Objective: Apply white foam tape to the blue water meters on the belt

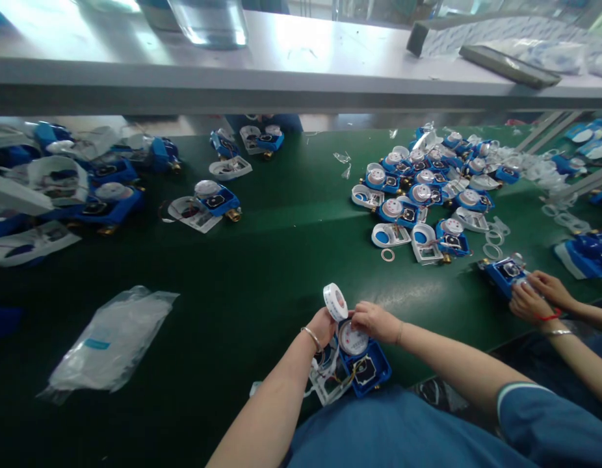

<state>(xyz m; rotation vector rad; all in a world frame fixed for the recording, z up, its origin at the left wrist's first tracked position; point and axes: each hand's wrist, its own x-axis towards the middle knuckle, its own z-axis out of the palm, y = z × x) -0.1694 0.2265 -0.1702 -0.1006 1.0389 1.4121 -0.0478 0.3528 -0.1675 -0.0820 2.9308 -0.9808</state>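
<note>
At the table's near edge lies a water meter [372,370] with a blue housing and a round pale dial [353,339]. A white cover [330,387] rests against its left side, with thin wires running between the two. My left hand [322,327] is closed on a roll of white tape [335,303], held up just above and left of the dial. Over the dial's upper right rim is my right hand [376,322], fingers pinched together. What sits between those fingertips is too small to make out.
Many similar meters [420,194] cluster at the back right, and more [113,192] pile up at the left. A clear plastic bag [113,341] lies front left. A white shelf [291,58] spans the back. At right, a co-worker's hands [535,299] work on another blue meter [506,273].
</note>
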